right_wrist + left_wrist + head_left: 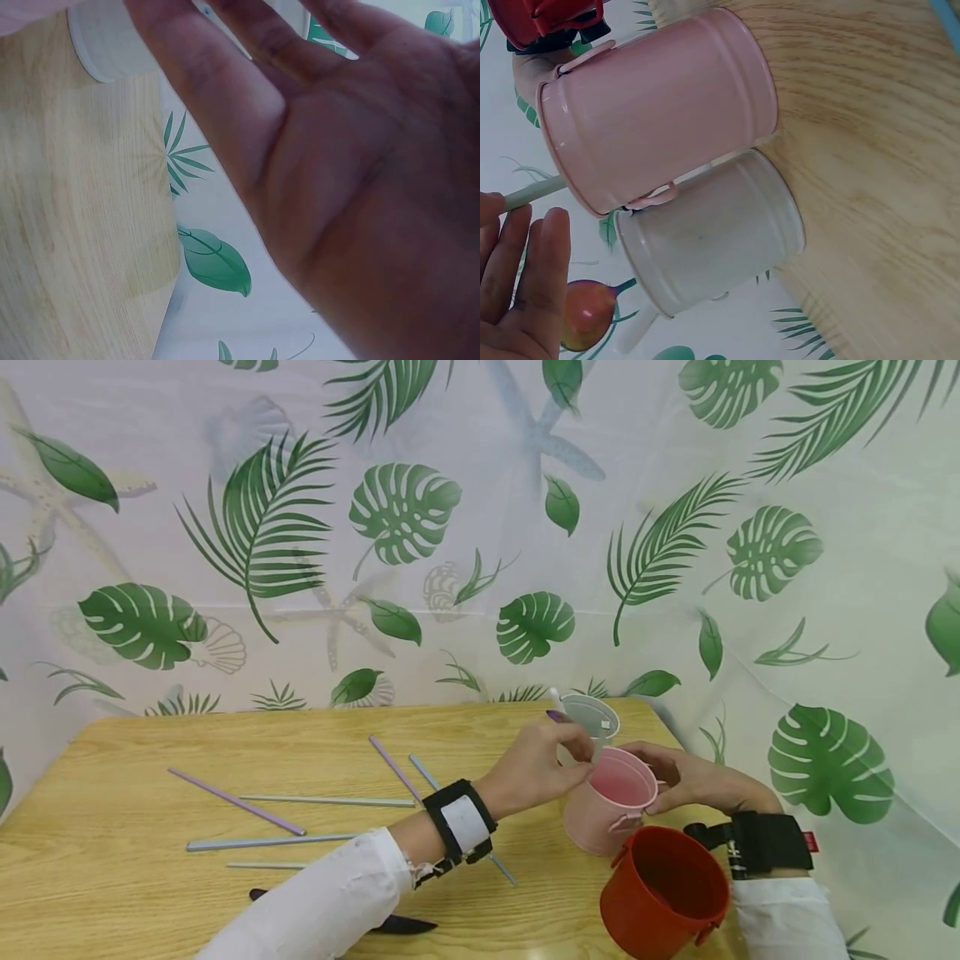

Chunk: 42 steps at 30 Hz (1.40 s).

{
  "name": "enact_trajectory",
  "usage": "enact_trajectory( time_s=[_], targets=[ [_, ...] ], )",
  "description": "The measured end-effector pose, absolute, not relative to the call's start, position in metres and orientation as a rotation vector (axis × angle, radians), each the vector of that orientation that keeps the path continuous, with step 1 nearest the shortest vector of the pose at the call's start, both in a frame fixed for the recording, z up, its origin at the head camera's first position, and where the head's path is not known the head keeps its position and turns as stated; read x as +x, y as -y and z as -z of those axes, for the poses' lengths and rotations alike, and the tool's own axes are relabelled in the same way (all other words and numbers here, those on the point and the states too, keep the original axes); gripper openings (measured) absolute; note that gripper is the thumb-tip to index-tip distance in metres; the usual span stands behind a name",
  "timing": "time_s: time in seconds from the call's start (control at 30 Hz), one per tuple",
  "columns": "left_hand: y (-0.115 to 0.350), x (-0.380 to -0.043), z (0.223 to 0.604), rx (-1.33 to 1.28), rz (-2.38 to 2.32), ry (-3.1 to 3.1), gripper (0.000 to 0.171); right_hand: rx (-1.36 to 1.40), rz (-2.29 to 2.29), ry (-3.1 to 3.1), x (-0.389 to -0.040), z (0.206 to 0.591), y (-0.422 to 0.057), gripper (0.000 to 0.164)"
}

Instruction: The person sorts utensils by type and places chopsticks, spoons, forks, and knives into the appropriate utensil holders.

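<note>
Clearly, the left hand pinches a pale stick between thumb and fingertips, while its other fingers, in the left wrist view, extend loosely beside it. The stick stands steeply, its long axis running much the same way as the axis of the pink bucket below. From the fingertips it slants down towards that bucket, and in the left wrist view it passes behind the near edge of the rim. How deep its lower end sits cannot be told.

This line of stick to mouth seems the relation that counts: the bucket opens just below and to the right of the left fingertips, making the left hand the nearer one to the stick. The right hand holds the pink bucket from the opposite side, fingers curved over the far part of the rim and thumb by the near right.

Just behind the pink bucket stands a white bucket, with a bright spoon rising from it. Nearer the person, a red bucket sits under the right wrist. Off to the left, purple, blue and pale sticks lie scattered across the table, and a dark utensil lies partly beneath the left sleeve.
</note>
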<state>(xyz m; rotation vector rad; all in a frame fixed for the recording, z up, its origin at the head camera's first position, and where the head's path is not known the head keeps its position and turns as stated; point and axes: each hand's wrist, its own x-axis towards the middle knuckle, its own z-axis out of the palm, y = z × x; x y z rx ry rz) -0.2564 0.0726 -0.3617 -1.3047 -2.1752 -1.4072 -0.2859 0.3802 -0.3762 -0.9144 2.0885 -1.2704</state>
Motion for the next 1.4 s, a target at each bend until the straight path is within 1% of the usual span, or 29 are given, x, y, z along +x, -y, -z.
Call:
enact_trajectory(
  time_s=[0.27,0.47,0.63,0.77,1.03,1.17,1.3,1.4],
  targets=[
    [-0.070,-0.264,0.369,-1.252,1.412,2.244,0.009,-0.945,1.275,-2.077,-0.287,0.377,-0.380,0.079],
    [-0.069,-0.263,0.373,-1.258,1.403,2.300,0.025,-0.904,1.269,-2.104,-0.287,0.377,-0.380,0.079],
    [-0.069,-0.262,0.374,-1.251,1.393,2.327,0.022,-0.904,1.267,-2.105,-0.287,0.377,-0.379,0.079],
    [-0.068,-0.262,0.375,-1.247,1.400,2.333,0.024,-0.903,1.268,-2.111,-0.286,0.377,-0.379,0.079],
    [-0.065,-0.262,0.374,-1.295,1.444,2.291,0.035,-0.875,1.257,-2.147,-0.284,0.376,-0.379,0.077],
    [-0.061,-0.259,0.371,-1.262,1.454,2.315,0.029,-0.886,1.262,-2.132,-0.284,0.377,-0.380,0.075],
    [-0.052,-0.252,0.360,-1.176,1.439,2.342,0.022,-0.886,1.263,-2.124,-0.284,0.376,-0.380,0.075],
    [-0.042,-0.247,0.352,-1.109,1.404,2.357,0.014,-0.872,1.257,-2.136,-0.285,0.376,-0.381,0.075]
  ],
)
